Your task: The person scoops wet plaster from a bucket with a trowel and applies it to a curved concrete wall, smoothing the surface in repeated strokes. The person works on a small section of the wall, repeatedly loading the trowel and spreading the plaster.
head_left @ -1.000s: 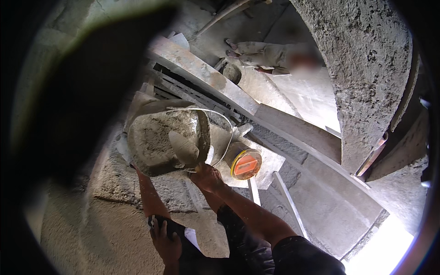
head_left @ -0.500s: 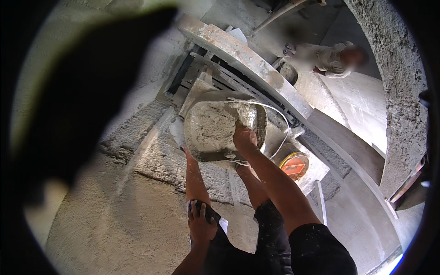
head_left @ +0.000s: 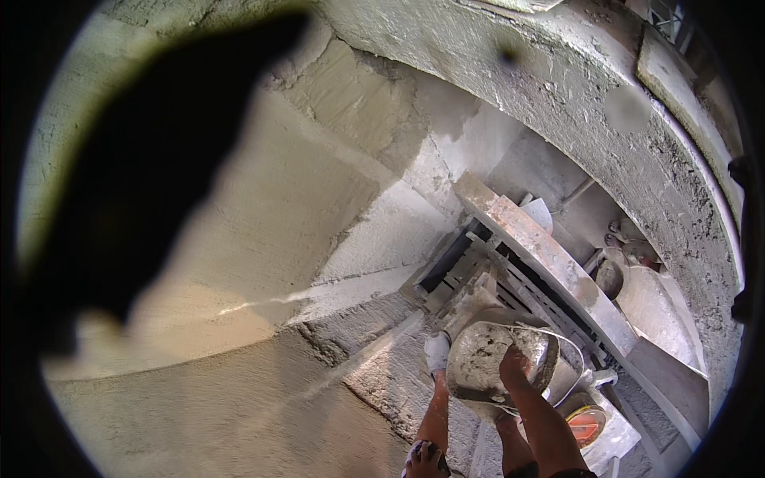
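Toward the lower right stands a bucket [head_left: 454, 386], its rim crusted and its thin white handle swung to the right side. Wet grey mortar [head_left: 482, 350] fills much of it. Into it reaches my right hand [head_left: 515, 364], fingers closed; the mortar and the hand itself hide what they hold. My left hand [head_left: 426, 462] rests on my left knee at the lower edge, its fingers laid apart over the dark cloth, holding nothing. One white shoe [head_left: 437, 350] of mine is beside the bucket's left side.
Right of the bucket sits a round yellow-rimmed container with an orange face [head_left: 586, 426]. A long concrete ledge [head_left: 550, 271] runs diagonally behind, with wooden slats below. Beyond it are another bucket [head_left: 610, 279] and part of a person [head_left: 637, 247]. A plastered wall [head_left: 311, 191] curves around the left.
My view has swung up and left, so the bucket and both hands appear lower and farther right. The right hand remains in the bucket and the left on the knee.
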The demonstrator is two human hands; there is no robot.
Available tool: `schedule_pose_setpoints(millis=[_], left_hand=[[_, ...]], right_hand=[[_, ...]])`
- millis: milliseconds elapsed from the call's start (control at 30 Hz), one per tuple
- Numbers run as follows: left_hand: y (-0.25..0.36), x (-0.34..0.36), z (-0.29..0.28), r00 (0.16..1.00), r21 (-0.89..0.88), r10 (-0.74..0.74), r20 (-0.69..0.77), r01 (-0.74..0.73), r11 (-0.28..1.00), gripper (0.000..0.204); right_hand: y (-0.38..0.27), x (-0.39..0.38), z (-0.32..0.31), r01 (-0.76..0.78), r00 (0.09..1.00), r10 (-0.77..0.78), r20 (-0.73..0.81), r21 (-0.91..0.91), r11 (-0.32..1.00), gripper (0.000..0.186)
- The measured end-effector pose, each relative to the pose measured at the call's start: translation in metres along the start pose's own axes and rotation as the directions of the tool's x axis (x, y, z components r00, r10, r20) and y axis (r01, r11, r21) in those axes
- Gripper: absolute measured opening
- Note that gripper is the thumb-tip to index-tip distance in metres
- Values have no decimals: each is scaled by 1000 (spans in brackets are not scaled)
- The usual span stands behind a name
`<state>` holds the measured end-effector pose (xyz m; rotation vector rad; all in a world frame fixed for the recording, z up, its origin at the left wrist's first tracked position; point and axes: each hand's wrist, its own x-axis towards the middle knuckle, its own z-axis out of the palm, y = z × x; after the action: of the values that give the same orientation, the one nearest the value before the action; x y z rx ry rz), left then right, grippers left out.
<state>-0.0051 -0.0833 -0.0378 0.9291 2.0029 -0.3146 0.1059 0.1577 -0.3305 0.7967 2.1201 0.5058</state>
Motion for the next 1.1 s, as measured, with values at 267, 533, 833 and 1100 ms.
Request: schedule_pose_setpoints(millis=[267, 533, 833, 1100], left_hand=[[11, 3, -21, 999, -39, 4, 36, -3, 999, 71], [2, 5, -8, 997, -66, -35, 68, 39, 997, 72], [1, 7, -5, 998, -4, 33, -44, -33, 999, 72], [7, 10, -43, 1000, -84, 11, 4, -11, 996, 67]], right_hand=[[71, -58, -51, -352, 910, -124, 395, 897, 268, 51], [40, -29, -50, -654, 711, -405, 575, 752, -80, 30], [29, -87, 3, -421, 730, -548, 407, 901, 108, 33], [0, -52, 19, -668, 586, -489, 646, 727, 161, 48]])
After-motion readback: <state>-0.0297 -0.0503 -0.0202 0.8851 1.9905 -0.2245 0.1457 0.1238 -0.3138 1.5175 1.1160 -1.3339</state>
